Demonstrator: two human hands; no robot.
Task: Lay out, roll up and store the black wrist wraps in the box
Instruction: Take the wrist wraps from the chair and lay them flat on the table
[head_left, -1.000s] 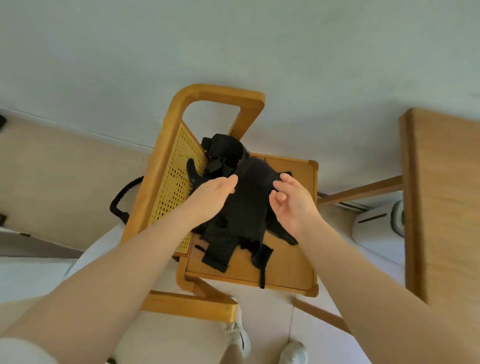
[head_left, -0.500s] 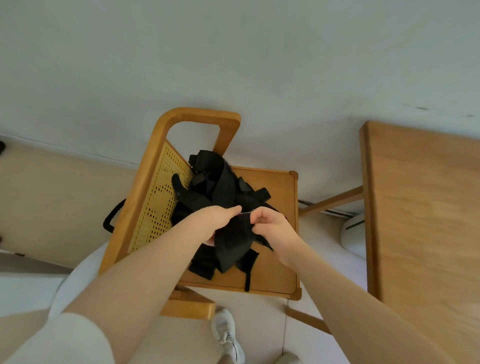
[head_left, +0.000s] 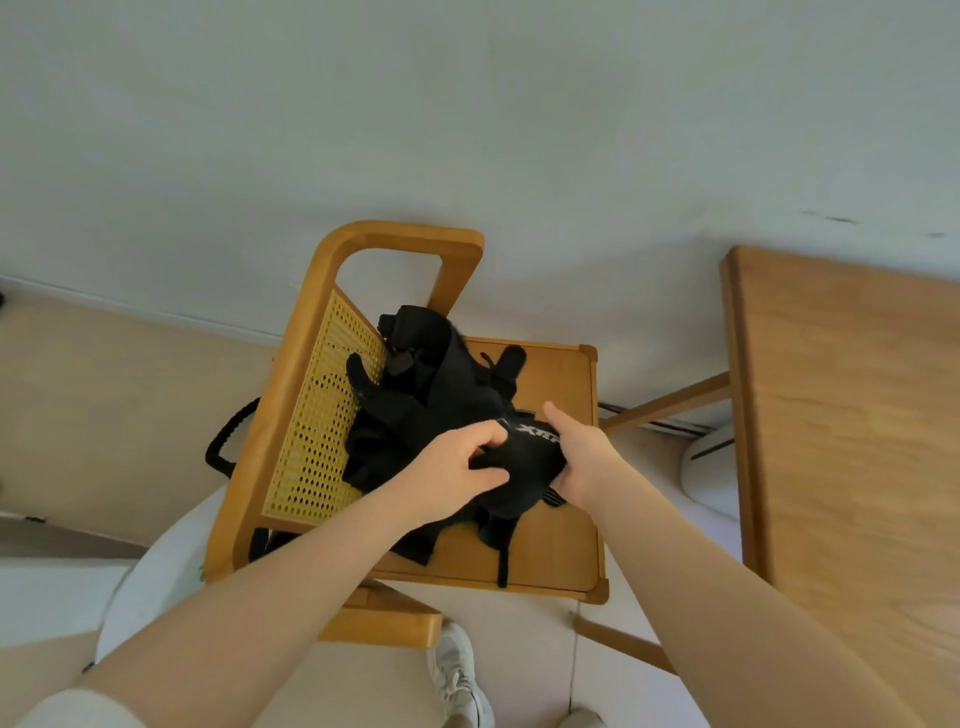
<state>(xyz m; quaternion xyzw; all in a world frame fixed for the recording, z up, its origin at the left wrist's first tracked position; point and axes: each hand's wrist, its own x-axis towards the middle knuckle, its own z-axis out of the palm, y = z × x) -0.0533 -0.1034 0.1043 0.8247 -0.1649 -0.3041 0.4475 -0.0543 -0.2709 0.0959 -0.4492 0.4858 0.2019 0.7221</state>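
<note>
Between the two sets of fingers, on the wooden seat of the chair (head_left: 558, 551), a black wrist wrap (head_left: 522, 462) was held bunched, its white lettering turned up toward the camera. The left hand (head_left: 449, 478) gripped it from one side, fingers curled onto the fabric with the thumb reaching across underneath them; the right hand (head_left: 579, 457) cupped the opposite edge, its thumb raised above the printed band and its other fingers tucked beneath the cloth, so how tightly they closed could not be told. Holding it from both sides like this probably served to pull one wrap free of the heap, since beyond the fingertips a tangle of black straps (head_left: 421, 395) leaned against the yellow cane backrest (head_left: 317, 431), and loose tails hung on the near side of the palms toward the seat's front edge. The pile appeared to sit on the chair simply as a handy flat surface at working height. Off to the right of the right hand stood a wooden table (head_left: 841, 415), likely the better place for laying a wrap out flat. No box was visible anywhere, so rolling and storing seemed not yet begun.
</note>
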